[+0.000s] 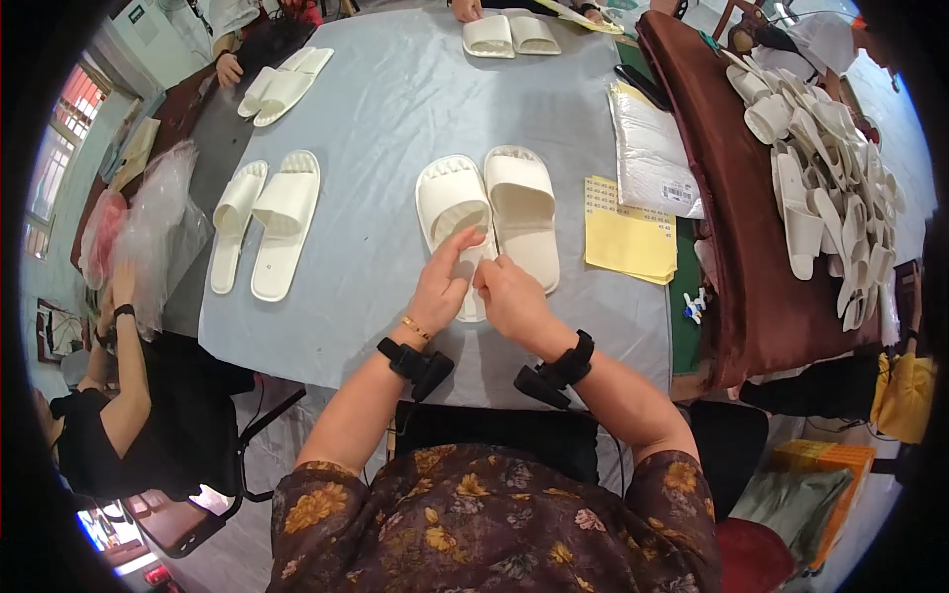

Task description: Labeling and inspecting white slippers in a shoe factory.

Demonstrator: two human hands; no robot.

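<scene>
As close fingerwork goes on over one white slipper [453, 186], its mate [522, 188] lies alongside

While I watch, the left hand [443, 285] and right hand [516, 301] meet over the footbed, on the near side of the strap, around the middle of the table [356, 326]. Left fingers: stretched forward, somewhat apart, tips close to the strap's edge; contact uncertain. Right fingers: curled and bunched beside the left hand; whether they pinch anything small, I cannot tell. Both slippers sit sole down, toes pointing away.

Off to the right, yellow sheets [629, 242] carry rows of small printed marks. Well to the left, another pair [285, 222] lies on the table, nobody's hands on it.

Step in hand, my reading: fine two-handed work at the left slipper's footbed, perhaps with a label. Next move seems to call for a light, exact fingertip touch, clear of the strap, with the slipper kept from sliding.
</scene>
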